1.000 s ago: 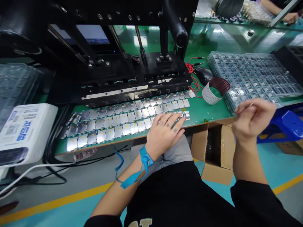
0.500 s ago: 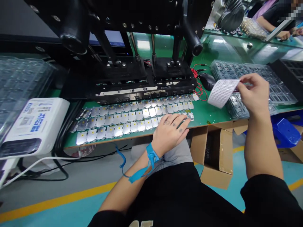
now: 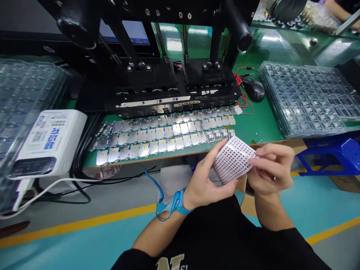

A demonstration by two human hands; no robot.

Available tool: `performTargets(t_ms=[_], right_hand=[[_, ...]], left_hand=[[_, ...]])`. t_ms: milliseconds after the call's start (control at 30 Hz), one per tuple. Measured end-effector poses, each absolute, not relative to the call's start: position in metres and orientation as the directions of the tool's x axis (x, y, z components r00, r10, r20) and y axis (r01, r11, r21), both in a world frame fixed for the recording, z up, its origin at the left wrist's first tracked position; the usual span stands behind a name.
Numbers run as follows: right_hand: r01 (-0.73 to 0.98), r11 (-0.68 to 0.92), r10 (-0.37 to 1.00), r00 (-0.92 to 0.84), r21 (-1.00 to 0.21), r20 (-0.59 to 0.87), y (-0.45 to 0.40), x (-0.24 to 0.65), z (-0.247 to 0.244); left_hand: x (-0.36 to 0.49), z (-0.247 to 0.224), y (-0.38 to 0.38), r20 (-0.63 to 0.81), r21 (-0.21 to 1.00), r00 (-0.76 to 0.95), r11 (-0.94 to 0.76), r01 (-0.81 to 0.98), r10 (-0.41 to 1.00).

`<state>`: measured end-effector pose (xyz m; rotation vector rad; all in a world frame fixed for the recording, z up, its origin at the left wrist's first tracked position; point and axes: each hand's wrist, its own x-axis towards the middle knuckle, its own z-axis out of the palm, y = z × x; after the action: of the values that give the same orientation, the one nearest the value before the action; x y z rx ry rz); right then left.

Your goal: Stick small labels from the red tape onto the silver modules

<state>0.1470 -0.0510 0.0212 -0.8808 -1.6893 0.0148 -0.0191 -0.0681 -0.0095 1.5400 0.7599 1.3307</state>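
Observation:
A white sheet of small dark dot stickers (image 3: pixel 234 159) is bent between my two hands, just in front of the bench edge. My left hand (image 3: pixel 209 180) grips its left side, thumb below and fingers at the upper edge; a blue wrist strap (image 3: pixel 177 202) is round that wrist. At the sheet's right edge, my right hand (image 3: pixel 271 168) pinches it between thumb and fingers. Behind the sheet lie rows of small circuit boards (image 3: pixel 168 144), most showing silver metal covers with yellow dots. Several at the right end of the front row show their components instead.
A black test fixture (image 3: pixel 180 101) with lever handles stands behind the boards. Clear trays of parts (image 3: pixel 306 97) are stacked at right, beside a black mouse (image 3: pixel 254 90). A white device (image 3: pixel 47 144) sits at left with cables. A blue stool (image 3: pixel 334 157) stands below the bench.
My right hand has brought the sticker sheet left and down, in front of my body. My left hand has come off the boards and taken hold of the sheet.

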Motion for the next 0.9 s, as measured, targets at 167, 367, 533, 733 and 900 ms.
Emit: performTargets(t_ms=[167, 367, 533, 733, 900], right_hand=[[0.044, 0.267, 0.958, 0.091, -0.963, 0.27, -0.064, 0.133, 0.015], [0.056, 0.194, 0.975, 0.099, -0.979, 0.199, -0.067, 0.131, 0.014], [0.109, 0.21, 0.969, 0.107, -0.972, 0.222, -0.068, 0.13, 0.022], [0.142, 0.238, 0.963, 0.094, -0.961, 0.252, -0.072, 0.127, 0.023], [0.203, 0.264, 0.953, 0.098, -0.943, 0.288, -0.075, 0.141, 0.022]], left_hand=[[-0.015, -0.036, -0.072, 0.432, 0.898, 0.055, -0.423, -0.125, 0.9], [-0.019, -0.041, -0.072, 0.463, 0.887, 0.138, -0.457, -0.074, 0.876], [-0.023, -0.051, -0.074, 0.387, 0.92, 0.182, -0.393, -0.005, 0.904], [-0.026, -0.056, -0.074, 0.35, 0.93, 0.228, -0.367, 0.034, 0.908], [-0.034, -0.04, -0.072, 0.325, 0.927, 0.316, -0.366, 0.08, 0.891]])
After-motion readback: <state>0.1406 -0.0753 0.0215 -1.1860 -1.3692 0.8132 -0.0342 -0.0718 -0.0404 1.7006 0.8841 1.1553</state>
